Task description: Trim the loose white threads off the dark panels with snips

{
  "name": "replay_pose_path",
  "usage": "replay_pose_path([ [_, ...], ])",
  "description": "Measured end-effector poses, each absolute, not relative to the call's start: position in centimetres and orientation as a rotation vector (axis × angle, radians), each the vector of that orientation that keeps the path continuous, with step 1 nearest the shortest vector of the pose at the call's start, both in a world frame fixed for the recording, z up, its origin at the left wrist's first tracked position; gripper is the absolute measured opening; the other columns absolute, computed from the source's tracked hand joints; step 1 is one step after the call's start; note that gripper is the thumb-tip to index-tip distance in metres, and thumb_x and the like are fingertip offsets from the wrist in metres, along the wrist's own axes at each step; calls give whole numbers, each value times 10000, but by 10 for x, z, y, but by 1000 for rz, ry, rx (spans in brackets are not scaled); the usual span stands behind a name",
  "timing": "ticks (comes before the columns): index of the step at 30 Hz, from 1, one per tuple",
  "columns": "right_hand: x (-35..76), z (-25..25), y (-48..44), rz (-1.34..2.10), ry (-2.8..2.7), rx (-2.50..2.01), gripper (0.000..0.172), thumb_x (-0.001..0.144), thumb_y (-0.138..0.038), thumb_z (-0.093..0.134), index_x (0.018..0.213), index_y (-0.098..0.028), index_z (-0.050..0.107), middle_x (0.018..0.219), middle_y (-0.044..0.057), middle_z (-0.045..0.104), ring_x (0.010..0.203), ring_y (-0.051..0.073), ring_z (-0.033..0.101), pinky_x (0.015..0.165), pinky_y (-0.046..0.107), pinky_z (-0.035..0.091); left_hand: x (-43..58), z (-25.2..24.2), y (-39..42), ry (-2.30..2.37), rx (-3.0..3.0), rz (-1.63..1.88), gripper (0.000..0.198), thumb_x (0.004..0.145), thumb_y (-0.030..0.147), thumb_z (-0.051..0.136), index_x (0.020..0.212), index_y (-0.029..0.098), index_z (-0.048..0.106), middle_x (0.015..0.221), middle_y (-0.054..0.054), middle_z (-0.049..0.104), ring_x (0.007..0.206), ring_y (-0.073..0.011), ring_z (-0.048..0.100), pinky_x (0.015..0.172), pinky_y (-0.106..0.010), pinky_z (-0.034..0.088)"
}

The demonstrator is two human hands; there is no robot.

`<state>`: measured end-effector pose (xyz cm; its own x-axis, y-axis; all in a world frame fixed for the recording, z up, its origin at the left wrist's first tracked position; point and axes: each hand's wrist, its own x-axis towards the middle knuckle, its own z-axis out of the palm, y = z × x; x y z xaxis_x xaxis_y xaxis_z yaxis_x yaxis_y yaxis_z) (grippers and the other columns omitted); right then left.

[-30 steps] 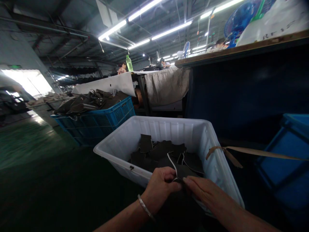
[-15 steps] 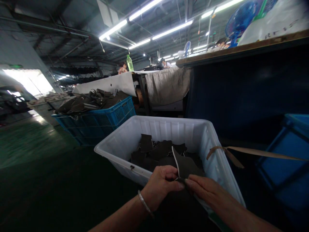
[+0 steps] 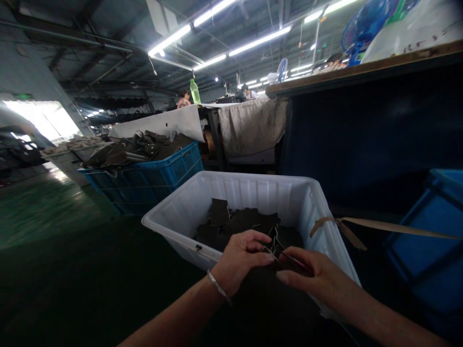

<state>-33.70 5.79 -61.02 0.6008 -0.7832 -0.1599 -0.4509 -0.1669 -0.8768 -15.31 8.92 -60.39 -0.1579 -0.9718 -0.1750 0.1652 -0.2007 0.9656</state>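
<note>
My left hand (image 3: 240, 258), with a silver bangle at the wrist, pinches the pale edge of a dark sheet piece (image 3: 265, 294) between thumb and fingers. Close beside it, my right hand (image 3: 311, 272) has its fingers curled over the dark material, its thumb lying along the near side. A thin reddish line shows under the right fingers; what it belongs to I cannot make out. Both hands are over the near rim of a white plastic tub (image 3: 170, 238). Several dark cut pieces (image 3: 240, 221) with light edges lie inside the tub.
A blue crate (image 3: 144, 185) heaped with dark pieces stands behind the tub at left. A tan strap (image 3: 390, 226) runs from the tub's right rim towards a blue bin (image 3: 430, 241). Worktables stand behind, one bearing a green bottle (image 3: 195, 91). People sit farther back.
The dark flap that stood up beyond my fingers has dropped from sight. My right hand has turned, with its fingers more curled and its thumb apart. My left hand has risen slightly.
</note>
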Motion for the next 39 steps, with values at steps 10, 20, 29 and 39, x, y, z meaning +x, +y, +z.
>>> replay_pose_path([
  [10, -348, -592, 42, -794, 936, -1007, 350, 691, -438, 732, 784, -197, 496, 538, -62, 403, 436, 64, 357, 426, 182, 302, -130, -597, 85, -1139, 1385, -667, 359, 801, 392, 585, 1077, 167, 540, 1080, -80, 572, 980, -183, 527, 876, -319, 412],
  [20, -339, -597, 47, -850, 896, -838, 466, 653, -468, 740, 640, -181, 373, 484, -95, 272, 383, 25, 168, 366, 169, 148, -184, -619, 106, -1286, 775, -1791, 274, 655, 257, 733, 911, 173, 685, 954, -46, 662, 978, -202, 583, 975, -355, 386],
  [29, -364, -628, 26, -622, 1201, -1262, 468, 799, -657, 470, 736, -193, 452, 511, -59, 356, 391, 64, 252, 398, 209, 127, -175, -623, 99, -924, 881, -1839, 267, 699, 238, 681, 926, 98, 670, 749, -58, 676, 688, -127, 607, 734, -256, 447],
  [39, -360, -595, 49, -246, 886, -1822, 579, 884, -655, 301, 776, -164, 587, 555, -27, 327, 492, 91, 284, 445, 221, 198, -159, -614, 93, -1155, 688, -1781, 271, 732, 133, 619, 1000, 104, 651, 818, -67, 663, 753, -144, 599, 832, -298, 423],
])
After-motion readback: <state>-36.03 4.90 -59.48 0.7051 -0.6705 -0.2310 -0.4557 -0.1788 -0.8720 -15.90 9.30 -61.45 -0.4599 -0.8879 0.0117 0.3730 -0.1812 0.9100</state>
